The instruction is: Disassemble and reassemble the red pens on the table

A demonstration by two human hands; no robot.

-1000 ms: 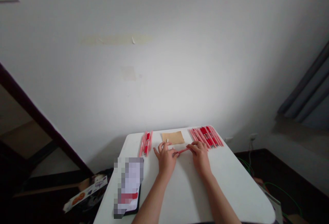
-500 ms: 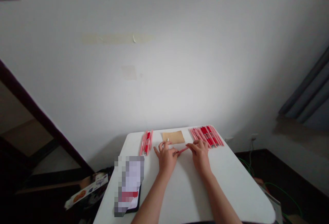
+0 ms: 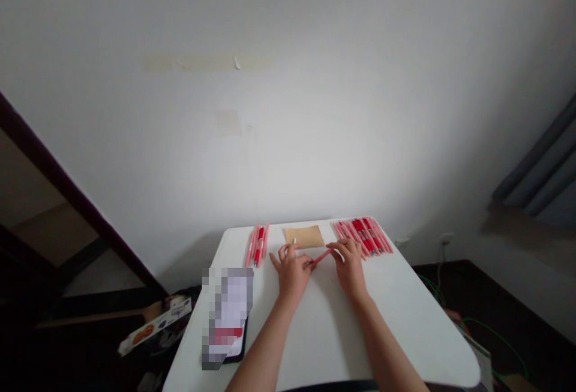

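Observation:
A slim pink pen (image 3: 322,257) is held slantwise between my two hands, just above the white table. My left hand (image 3: 291,273) pinches its lower, darker end between thumb and forefinger, with the other fingers spread. At the upper end, the fingertips of my right hand (image 3: 350,268) close on the pen. A small pale piece (image 3: 294,241) shows by the left fingers; its kind is too small to tell. Behind the hands lies a brown paper rectangle (image 3: 308,236). Several pink and red pens (image 3: 366,237) lie in a row beyond my right hand.
A smaller group of pink and red pens (image 3: 258,246) lies at the table's back left. A phone (image 3: 234,350), partly blurred out, rests at the left edge of the white table (image 3: 405,326). The wall (image 3: 315,158) stands right behind.
My right hand has risen slightly and shifted a little left, so the pen tilts more steeply. My left hand keeps its pinch. The camera view has shifted slightly.

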